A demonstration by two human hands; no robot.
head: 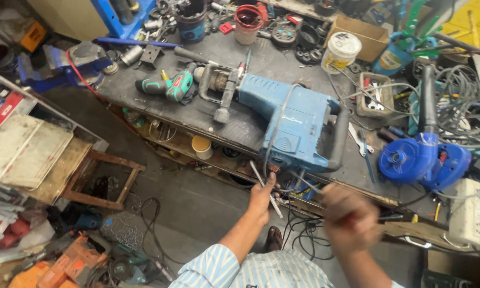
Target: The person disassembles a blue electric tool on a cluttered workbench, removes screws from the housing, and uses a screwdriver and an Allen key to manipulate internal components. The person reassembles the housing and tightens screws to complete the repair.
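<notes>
Left hand (261,196) pinching grey cable (265,188) just below blue demolition hammer (290,120), right hand (349,216) blurred, grip unclear, probably untangling, needs steady pull next.

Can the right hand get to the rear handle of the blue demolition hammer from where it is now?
Probably yes. The right hand, blurred, hangs just below the bench edge, and the black rear handle of the blue demolition hammer overhangs that edge with nothing between them but loose cables.

demolition hammer (293,120): bright blue body, black rear handle, grey cord
cordless drill (168,86): green and black
blower (424,157): deep blue
bench top (250,125): dark grey, grimy
shirt sleeve (210,269): pale blue and white stripes
tub (340,52): white
</notes>
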